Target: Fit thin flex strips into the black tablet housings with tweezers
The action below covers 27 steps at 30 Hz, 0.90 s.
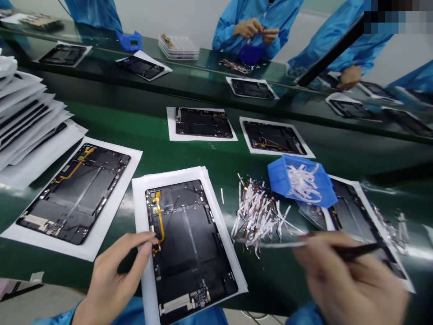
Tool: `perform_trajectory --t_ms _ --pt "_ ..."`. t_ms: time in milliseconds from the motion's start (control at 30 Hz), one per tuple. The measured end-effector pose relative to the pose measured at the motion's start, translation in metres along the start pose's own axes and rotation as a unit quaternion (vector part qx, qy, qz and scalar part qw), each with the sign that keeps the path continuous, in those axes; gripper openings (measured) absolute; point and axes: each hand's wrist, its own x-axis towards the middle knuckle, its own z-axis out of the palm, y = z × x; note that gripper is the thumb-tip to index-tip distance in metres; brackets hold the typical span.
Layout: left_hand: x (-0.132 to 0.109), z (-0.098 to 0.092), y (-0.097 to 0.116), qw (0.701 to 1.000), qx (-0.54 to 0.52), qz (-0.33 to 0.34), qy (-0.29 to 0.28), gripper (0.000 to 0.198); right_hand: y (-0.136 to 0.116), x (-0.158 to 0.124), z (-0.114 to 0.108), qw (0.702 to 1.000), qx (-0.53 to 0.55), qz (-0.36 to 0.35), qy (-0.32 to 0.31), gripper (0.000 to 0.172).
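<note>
In front of me an open black tablet housing (179,271) lies on white paper sheets (140,198). An orange flex cable (161,225) runs along its left side. My left hand (117,271) has thumb and forefinger pinched together at that edge, by the cable's lower end; whatever sits between the fingertips is hidden. On the right, my right hand (345,275), blurred, is closed around tweezers (287,245). Their tips point left, at the lower part of a pile of thin silvery-white and copper strips (255,212). One loose strip (222,196) lies apart from the pile.
A blue bin (280,178) of strips stands right of the pile. Another tablet housing (81,194) lies left, before a tall paper-interleaved stack (30,122). Further housings sit ahead and on the green line (203,88). Co-workers in blue smocks (226,27) work opposite.
</note>
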Motion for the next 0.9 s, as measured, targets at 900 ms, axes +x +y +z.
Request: perform_trajectory --t_ms 900 --pt "-0.009 0.002 0.038 0.922 -0.256 -0.210 -0.199 0.042 -0.093 -0.039 0.082 0.903 0.039 -0.424 0.067 0.017"
